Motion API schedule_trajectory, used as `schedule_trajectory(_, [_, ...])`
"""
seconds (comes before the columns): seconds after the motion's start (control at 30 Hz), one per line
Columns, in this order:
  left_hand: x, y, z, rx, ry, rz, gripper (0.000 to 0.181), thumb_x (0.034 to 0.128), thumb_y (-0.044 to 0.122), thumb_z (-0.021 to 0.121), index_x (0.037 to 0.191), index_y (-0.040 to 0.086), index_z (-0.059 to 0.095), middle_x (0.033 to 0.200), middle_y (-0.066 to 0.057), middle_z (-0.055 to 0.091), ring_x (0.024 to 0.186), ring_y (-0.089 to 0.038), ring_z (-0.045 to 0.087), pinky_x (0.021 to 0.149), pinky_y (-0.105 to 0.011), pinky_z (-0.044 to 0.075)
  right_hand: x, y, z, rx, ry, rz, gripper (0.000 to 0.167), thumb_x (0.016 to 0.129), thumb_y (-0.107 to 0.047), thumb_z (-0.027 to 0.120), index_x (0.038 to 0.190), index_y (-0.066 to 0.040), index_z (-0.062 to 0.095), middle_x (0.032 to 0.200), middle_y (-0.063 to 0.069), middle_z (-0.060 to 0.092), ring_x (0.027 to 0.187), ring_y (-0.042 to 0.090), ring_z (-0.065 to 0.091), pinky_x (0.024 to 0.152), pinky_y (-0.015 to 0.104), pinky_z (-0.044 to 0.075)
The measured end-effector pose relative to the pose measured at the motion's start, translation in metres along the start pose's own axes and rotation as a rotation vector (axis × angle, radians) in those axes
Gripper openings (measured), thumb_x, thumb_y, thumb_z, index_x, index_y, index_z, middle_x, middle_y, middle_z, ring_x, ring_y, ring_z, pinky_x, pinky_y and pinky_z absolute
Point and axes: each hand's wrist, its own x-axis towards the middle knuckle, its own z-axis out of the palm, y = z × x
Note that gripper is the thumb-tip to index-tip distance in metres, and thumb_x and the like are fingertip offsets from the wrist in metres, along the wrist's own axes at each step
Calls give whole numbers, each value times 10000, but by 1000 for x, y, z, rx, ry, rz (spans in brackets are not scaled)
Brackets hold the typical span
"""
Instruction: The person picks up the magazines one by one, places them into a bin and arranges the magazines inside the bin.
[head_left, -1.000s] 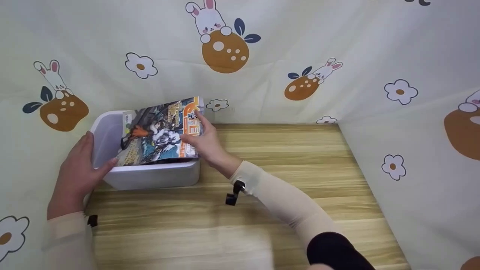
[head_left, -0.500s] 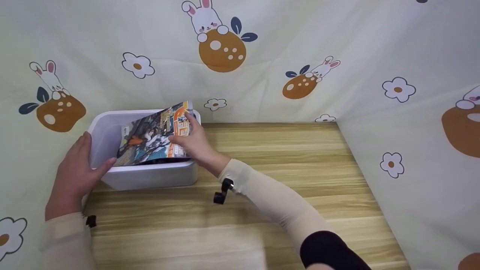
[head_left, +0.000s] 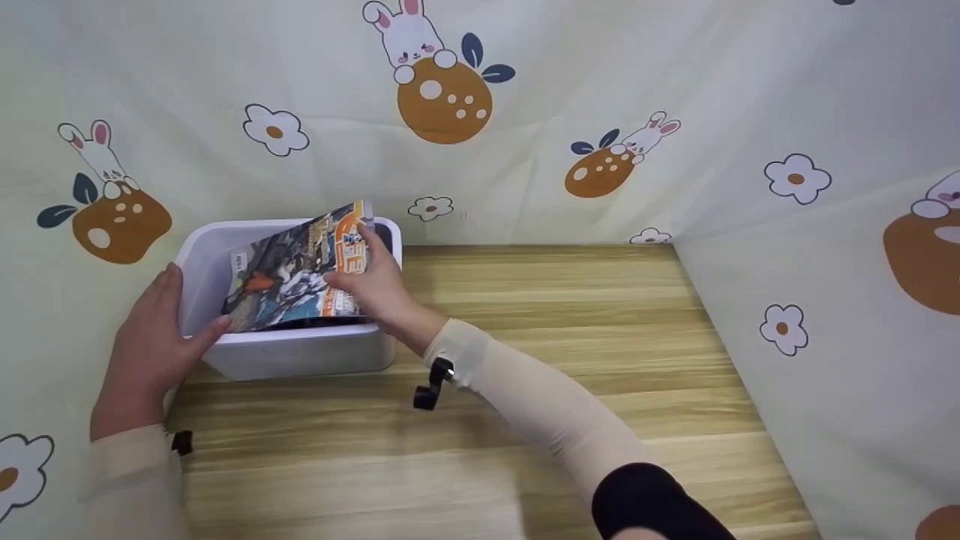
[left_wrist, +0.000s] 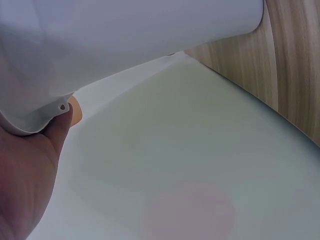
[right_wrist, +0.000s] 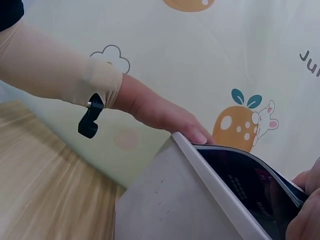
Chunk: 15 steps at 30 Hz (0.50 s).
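Observation:
A white plastic bin (head_left: 300, 356) stands at the left against the cloth wall in the head view. My left hand (head_left: 150, 345) grips its left end, thumb over the rim, fingers along the outside. In the left wrist view that hand (left_wrist: 27, 170) holds the bin's underside edge. A magazine (head_left: 289, 277) with a colourful illustrated cover lies tilted in the bin's mouth, its right end raised. My right hand (head_left: 386, 289) pinches that end, thumb on the cover. From the right wrist view, the magazine (right_wrist: 245, 175) bows and shows a dark underside. The bin's bottom is hidden.
The bin rests on a wood-grain tabletop (head_left: 540, 360). Pale cloth (head_left: 525, 172) printed with rabbits and flowers rises behind and on both sides. Something dark shows inside the bin near its right back corner (head_left: 385, 234).
My right hand has moved left and slightly down with the magazine, bringing it further inside the bin's rim. The left hand keeps its grip, and the bin stays in place.

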Motion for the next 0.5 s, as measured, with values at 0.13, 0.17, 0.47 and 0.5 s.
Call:
schedule_trajectory(0.13, [0, 0, 1, -1, -2, 4, 1147, 1022, 641, 666, 1783, 112, -11, 1825, -272, 71, 1654, -561, 112, 1229, -838, 136, 1, 2, 2, 2, 6, 3, 1030, 829, 54, 904, 1713, -156, 419, 1726, 110, 440, 1442, 251, 561, 1023, 244, 579])
schedule_trajectory(0.17, [0, 0, 1, 0, -3, 5, 1150, 1022, 639, 670, 1783, 111, -12, 1824, -273, 72, 1652, -563, 115, 1227, -839, 139, 1, 3, 3, 0, 7, 4, 1026, 831, 53, 903, 1712, -153, 420, 1729, 107, 438, 1456, 255, 552, 1030, 246, 577])
schedule_trajectory(0.47, [0, 0, -2, 6, -10, 10, 1162, 1019, 638, 675, 1780, 99, -19, 1822, -281, 67, 1648, -570, 114, 1211, -850, 150, 0, 1, 7, -12, -17, 13, 1045, 843, 13, 915, 1729, -151, 385, 1705, 134, 462, 1264, 209, 666, 1002, 229, 586])
schedule_trajectory(0.5, [0, 0, -2, 4, -10, 11, 1162, 1020, 638, 675, 1780, 102, -21, 1824, -278, 65, 1650, -568, 111, 1212, -849, 147, -1, 1, 7, -10, -21, 15, 1051, 843, 7, 917, 1732, -159, 381, 1714, 130, 451, 1258, 200, 664, 991, 232, 592])
